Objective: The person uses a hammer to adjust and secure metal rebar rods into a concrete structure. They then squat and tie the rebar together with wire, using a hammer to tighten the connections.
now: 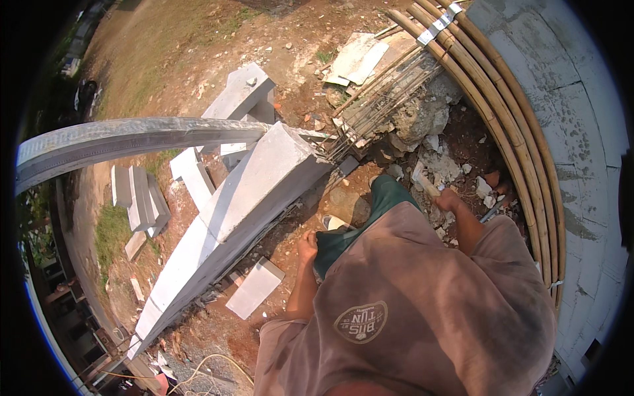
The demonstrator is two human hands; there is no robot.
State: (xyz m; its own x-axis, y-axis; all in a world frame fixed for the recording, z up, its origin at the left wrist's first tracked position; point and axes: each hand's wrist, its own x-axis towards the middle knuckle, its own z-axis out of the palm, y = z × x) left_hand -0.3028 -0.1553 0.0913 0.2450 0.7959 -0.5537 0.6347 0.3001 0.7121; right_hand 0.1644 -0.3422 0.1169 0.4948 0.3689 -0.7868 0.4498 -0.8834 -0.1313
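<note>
Right side is your tight one: your right hand (pixel 449 200) sits between your green shorts (pixel 386 198) and the curved row of bamboo poles (pixel 475 69), with the rubble (pixel 436 162) under and ahead of it. Right fingers are closed around a pale narrow piece (pixel 421 177); it sticks out forward and left of the fist, over the rubble. Can't tell if it's a tool or a scrap. Your left hand (pixel 308 245) is beside the left leg of the shorts, fingers curled narrow; can't tell if they pinch the cloth. Left has more room: a strip of bare dirt lies between that hand and the long low wall (pixel 246 191) of grey blocks, which runs diagonally from near your front down to lower left. One loose flat block (pixel 256 288) lies in that strip, near the wall foot. A long grey beam (pixel 145 140) reaches in from far left to the wall's near-front end. Ahead, thin rods (pixel 383 109) stick out over a rough concrete lump (pixel 422 115), with pale sheets (pixel 356 58) just beyond. Footing is uneven dirt and stones. Outdoors, sunlit: more blocks (pixel 142 198) beyond the low wall, open dirt and grass farther out, tall grey block wall (pixel 571 99) outside the poles.
</note>
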